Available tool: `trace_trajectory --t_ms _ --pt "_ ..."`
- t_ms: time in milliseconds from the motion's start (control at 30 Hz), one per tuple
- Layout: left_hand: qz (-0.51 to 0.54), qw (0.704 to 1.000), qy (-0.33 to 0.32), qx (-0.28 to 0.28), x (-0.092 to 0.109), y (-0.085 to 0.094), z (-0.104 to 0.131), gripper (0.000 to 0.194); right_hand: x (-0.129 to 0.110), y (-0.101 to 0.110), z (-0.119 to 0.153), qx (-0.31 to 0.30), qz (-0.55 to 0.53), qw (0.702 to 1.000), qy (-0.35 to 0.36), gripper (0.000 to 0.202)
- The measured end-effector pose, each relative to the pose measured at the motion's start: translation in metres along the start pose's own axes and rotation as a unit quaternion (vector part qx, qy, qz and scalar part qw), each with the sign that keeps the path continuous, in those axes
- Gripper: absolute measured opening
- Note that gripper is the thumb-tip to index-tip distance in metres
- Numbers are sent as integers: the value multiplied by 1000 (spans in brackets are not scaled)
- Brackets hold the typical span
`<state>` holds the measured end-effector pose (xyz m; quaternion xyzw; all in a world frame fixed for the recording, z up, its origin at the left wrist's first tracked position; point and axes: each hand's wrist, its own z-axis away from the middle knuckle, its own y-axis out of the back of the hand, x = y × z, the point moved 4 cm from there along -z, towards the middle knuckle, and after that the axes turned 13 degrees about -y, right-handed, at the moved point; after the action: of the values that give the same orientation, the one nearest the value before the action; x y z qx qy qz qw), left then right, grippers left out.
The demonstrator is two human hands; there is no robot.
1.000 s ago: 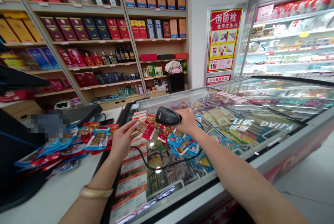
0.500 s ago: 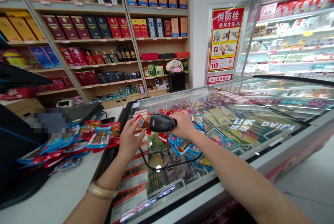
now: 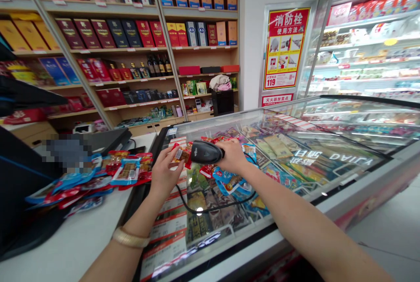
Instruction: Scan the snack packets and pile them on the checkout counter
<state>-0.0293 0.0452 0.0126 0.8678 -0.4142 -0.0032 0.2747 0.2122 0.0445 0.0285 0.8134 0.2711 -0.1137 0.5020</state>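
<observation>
My left hand (image 3: 166, 169) pinches a small red snack packet (image 3: 182, 154) whose white barcode label faces up. Close to its right side is the head of a black barcode scanner (image 3: 206, 152), pointing at the packet. My right hand (image 3: 231, 155) is wrapped round the scanner's handle, which the hand mostly hides. A black cable (image 3: 213, 210) loops from the scanner over the glass top. Beneath and beside my right hand lie several blue and red snack packets (image 3: 226, 179) on the freezer's glass (image 3: 210, 234).
On the white counter (image 3: 95, 238) at left lies a pile of snack packets (image 3: 82, 188), by a dark monitor-like stand (image 3: 26, 185). The chest freezer's frame (image 3: 315, 209) runs off to the right. Shelves with boxed bottles (image 3: 197, 32) stand behind, beside a red fire-hydrant poster (image 3: 286, 50).
The hands, packet and scanner hold nearly the same pose. The whole view has shifted slightly, and the barcode label is turned a little more toward the scanner.
</observation>
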Motion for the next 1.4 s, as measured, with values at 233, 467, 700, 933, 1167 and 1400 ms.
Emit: trace_trajectory --t_ms 233,467,700,933,1167,1400 --pt "-142 984 48 98 -11 45 -15 49 5 1 -1 15 -17 1000 -9 25" --pt "-230 929 192 216 -63 114 -4 71 6 2 -1 25 -14 1000 -8 23" --pt "-276 884 329 184 -96 111 20 96 7 5 -2 26 -17 999 -20 24" --pt "-264 897 270 229 -76 110 16 85 11 3 -4 34 -12 999 -19 25" --pt "-298 931 102 183 -26 84 -10 65 18 6 -7 62 -12 997 -44 29" --pt "-157 984 32 -81 -39 -7 -34 59 20 6 -8 65 -14 996 -53 28"
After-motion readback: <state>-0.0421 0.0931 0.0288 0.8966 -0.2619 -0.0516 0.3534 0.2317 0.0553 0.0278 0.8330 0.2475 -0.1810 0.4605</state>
